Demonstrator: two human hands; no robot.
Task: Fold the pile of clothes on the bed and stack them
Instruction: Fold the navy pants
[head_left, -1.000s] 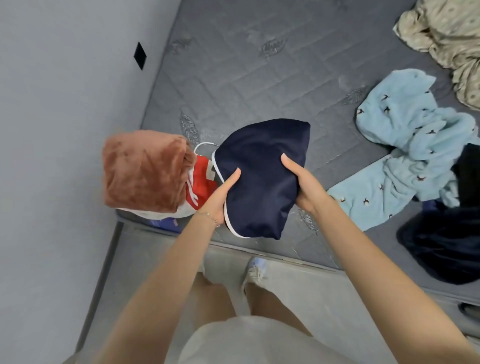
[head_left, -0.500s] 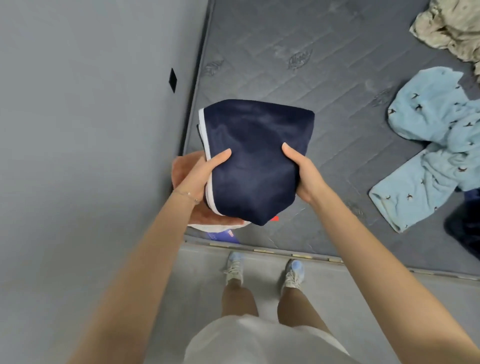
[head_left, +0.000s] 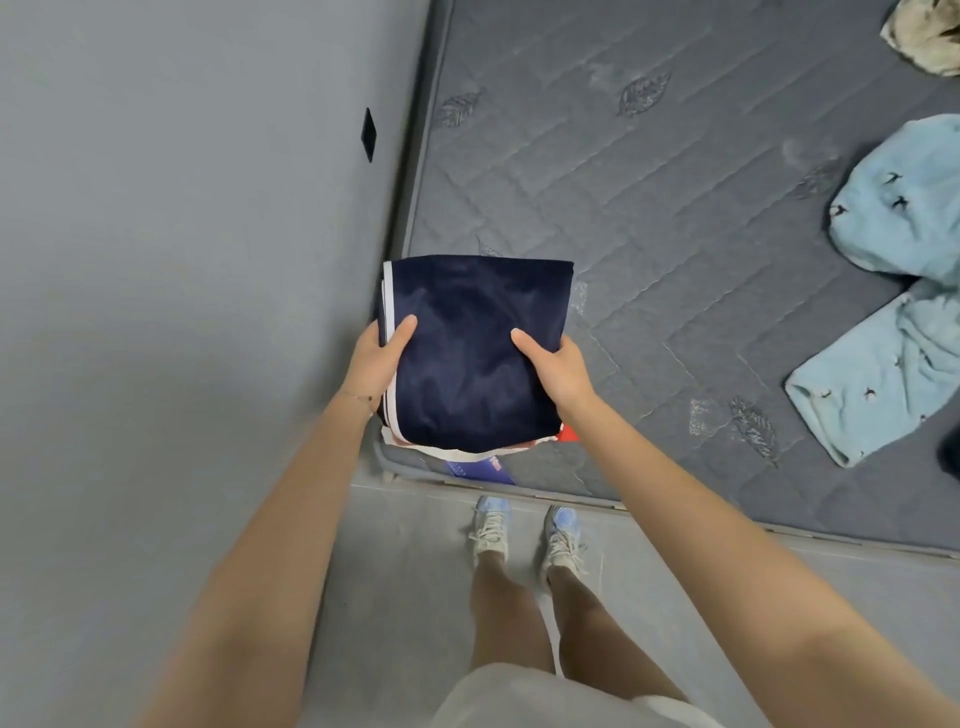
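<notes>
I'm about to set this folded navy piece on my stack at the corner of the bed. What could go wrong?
1. The stack sits right at the corner of the mattress, close to its edge, so added weight could tip it toward the floor.
2. The left hand and right hand grip the folded navy garment only at its sides. Letting go unevenly might spring the fold open.

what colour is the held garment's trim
White, on the left edge of the navy garment; head view.
</notes>
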